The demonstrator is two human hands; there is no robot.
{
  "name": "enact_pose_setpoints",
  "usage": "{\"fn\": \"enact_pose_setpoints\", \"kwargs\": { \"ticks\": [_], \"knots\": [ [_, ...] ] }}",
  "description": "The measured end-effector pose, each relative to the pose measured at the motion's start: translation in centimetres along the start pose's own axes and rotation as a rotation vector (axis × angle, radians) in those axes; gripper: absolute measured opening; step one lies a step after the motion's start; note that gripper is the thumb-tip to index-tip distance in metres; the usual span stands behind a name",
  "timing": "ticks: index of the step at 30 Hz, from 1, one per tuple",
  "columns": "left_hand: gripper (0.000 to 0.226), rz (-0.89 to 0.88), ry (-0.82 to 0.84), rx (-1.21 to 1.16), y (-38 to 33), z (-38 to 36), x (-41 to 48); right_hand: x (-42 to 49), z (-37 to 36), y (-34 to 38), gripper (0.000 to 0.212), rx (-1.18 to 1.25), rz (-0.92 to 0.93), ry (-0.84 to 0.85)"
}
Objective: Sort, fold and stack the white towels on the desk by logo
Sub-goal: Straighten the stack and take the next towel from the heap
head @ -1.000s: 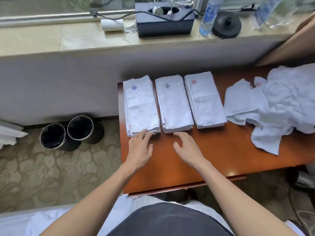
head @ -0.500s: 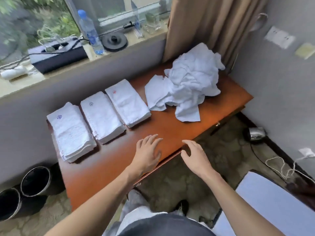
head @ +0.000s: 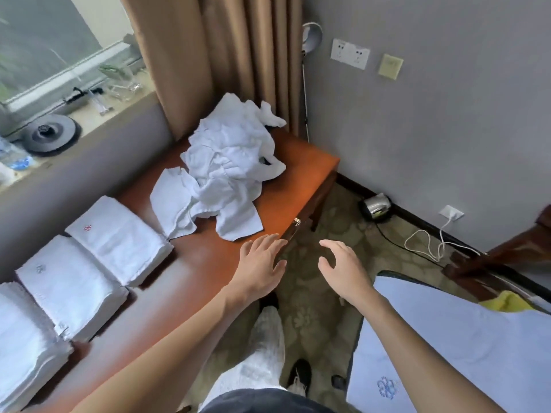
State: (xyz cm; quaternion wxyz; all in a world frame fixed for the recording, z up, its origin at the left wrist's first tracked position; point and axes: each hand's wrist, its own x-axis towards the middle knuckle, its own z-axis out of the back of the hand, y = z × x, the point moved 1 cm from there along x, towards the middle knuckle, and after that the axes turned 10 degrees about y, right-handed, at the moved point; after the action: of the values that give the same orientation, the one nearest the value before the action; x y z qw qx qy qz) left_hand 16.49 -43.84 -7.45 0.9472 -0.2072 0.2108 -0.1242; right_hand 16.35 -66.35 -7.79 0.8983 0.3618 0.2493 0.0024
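Note:
A heap of unfolded white towels [head: 229, 171] lies at the far right end of the wooden desk [head: 205, 260]. Three folded stacks sit in a row on the left: one with a red logo [head: 119, 239], one with a grey logo [head: 68, 284], and a third [head: 21, 341] cut off by the frame edge. My left hand [head: 259, 266] hovers open over the desk's front edge, just short of the heap. My right hand [head: 343, 269] is open too, out over the floor to the right of the desk. Neither hand holds anything.
A brown curtain [head: 226, 55] hangs behind the heap. The windowsill [head: 98, 114] carries a black round base, a water bottle and glassware. A kettle [head: 375, 205] and white cable [head: 429, 242] lie on the carpet by the wall. A bed corner [head: 447, 347] fills the lower right.
My view has swung right, away from the folded stacks towards the heap. Both hands moved right along the desk's front edge, still open and holding nothing.

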Motion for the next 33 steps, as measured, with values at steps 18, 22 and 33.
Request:
{"fn": "enact_pose_setpoints", "kwargs": {
  "ticks": [18,22,33],
  "knots": [
    [0.046,-0.107,0.046,-0.02,0.2,7.8,24.3,18.4,13.4,1.3,0.042,-0.024,-0.095,-0.059],
    [0.047,-0.071,0.04,-0.026,-0.5,8.5,29.2,23.4,16.9,-0.3,0.043,-0.061,-0.07,-0.048],
    [0.049,0.246,-0.079,-0.122,-4.5,11.5,41.6,40.1,25.8,-1.5,0.041,-0.178,0.183,0.2]
  ]
}}
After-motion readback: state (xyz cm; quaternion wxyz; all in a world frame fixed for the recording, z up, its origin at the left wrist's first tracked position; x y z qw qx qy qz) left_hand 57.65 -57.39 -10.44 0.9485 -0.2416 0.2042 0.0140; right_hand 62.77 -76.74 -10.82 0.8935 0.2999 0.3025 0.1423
